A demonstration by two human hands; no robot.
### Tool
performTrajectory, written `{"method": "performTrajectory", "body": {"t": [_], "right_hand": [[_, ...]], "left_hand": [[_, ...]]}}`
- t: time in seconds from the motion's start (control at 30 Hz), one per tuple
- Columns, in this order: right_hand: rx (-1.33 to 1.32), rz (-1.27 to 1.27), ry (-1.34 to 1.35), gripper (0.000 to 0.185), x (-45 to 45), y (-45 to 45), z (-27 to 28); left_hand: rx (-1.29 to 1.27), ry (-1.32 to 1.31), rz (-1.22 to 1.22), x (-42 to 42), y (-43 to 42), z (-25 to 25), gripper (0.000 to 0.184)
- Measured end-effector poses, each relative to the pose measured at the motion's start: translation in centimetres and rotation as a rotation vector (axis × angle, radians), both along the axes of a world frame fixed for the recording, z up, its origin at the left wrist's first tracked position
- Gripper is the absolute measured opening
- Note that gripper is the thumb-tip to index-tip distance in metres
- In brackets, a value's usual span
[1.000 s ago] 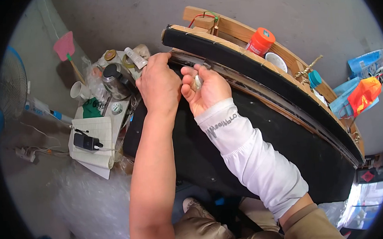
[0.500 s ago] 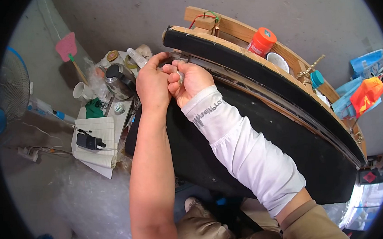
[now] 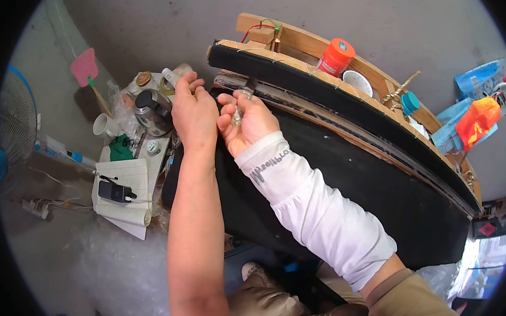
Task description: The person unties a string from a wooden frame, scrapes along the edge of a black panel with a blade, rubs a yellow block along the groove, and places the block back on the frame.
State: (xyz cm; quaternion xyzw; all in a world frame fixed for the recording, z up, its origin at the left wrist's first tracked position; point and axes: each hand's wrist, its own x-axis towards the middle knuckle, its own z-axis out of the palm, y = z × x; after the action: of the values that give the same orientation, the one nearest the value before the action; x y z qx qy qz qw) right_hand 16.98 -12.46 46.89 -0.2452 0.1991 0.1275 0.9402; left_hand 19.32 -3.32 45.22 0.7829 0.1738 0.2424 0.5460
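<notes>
In the head view my left hand (image 3: 195, 116) is at the left end of the curved wooden frame, back of the hand upward, fingers stretched out and apart. No object shows in it. Just to its right, my right hand (image 3: 252, 121) is closed, palm partly up, around a small tool with a clear, shiny handle (image 3: 237, 116). A dark flat tip seems to stick out above the fingers, near the layered edge strip (image 3: 296, 102) of the frame. Over that strip runs a black padded bar (image 3: 318, 89) laced with cord.
A red-lidded jar (image 3: 336, 56) and a white cup (image 3: 358, 82) stand on the wooden frame. Left, a side table bears a kettle (image 3: 152, 110), a mug (image 3: 106, 124), and a notebook (image 3: 131, 173) with a black charger. A fan (image 3: 16, 119) stands far left.
My left hand has drawn left, away from the frame's end and from my right hand, its fingers opening. My right hand stays close to the strip. The view has shifted slightly.
</notes>
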Motion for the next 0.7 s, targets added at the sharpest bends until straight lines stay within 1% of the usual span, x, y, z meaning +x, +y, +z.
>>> {"method": "performTrajectory", "body": {"t": [0.03,0.07,0.1,0.13,0.2,0.23,0.27,0.33,0.43,0.53,0.6,0.7], "right_hand": [[0.066,-0.004,-0.01,0.015,-0.2,-0.7,-0.2],[0.131,-0.01,-0.021,0.014,-0.5,-1.5,-0.4],[0.17,0.016,-0.04,0.012,-0.8,-2.4,-0.6],[0.165,0.006,-0.043,0.012,-1.3,-3.5,-0.7],[0.273,0.049,-0.052,0.01,-2.4,-5.8,-0.7],[0.303,0.057,-0.057,0.01,-2.9,-7.1,-0.9],[0.248,0.021,-0.102,0.011,-3.7,-8.3,-0.8],[0.248,-0.037,-0.081,0.011,-5.1,-11.4,-0.5],[0.266,-0.109,-0.1,0.012,-7.1,-16.6,-1.1],[0.301,-0.184,-0.097,0.011,-9.7,-21.1,-1.0],[0.365,-0.171,-0.12,0.011,-11.5,-23.7,-1.2],[0.365,-0.244,-0.114,0.01,-14.1,-27.4,-0.4]], "left_hand": [[-0.003,-0.001,-0.005,-0.1,0.0,0.0,0.032],[0.052,0.002,-0.022,-0.2,-0.1,0.1,0.032],[0.106,0.004,-0.041,-0.3,-0.2,0.2,0.031],[0.101,0.002,-0.051,-0.4,-0.3,0.2,0.031],[0.337,-0.024,-0.098,-0.7,-0.6,0.2,0.031],[0.404,-0.058,-0.109,-0.8,-0.6,0.1,0.03],[0.397,-0.064,-0.125,-0.8,-0.4,0.0,0.03],[0.527,-0.046,-0.164,-0.7,-0.3,-0.3,0.031],[0.584,-0.045,-0.167,-0.7,-0.5,-0.1,0.032],[0.611,-0.103,-0.208,-0.2,0.0,-0.8,0.031],[0.631,-0.094,-0.205,0.0,0.2,-1.0,0.031],[0.642,-0.055,-0.225,0.4,0.7,-1.2,0.032]]}}
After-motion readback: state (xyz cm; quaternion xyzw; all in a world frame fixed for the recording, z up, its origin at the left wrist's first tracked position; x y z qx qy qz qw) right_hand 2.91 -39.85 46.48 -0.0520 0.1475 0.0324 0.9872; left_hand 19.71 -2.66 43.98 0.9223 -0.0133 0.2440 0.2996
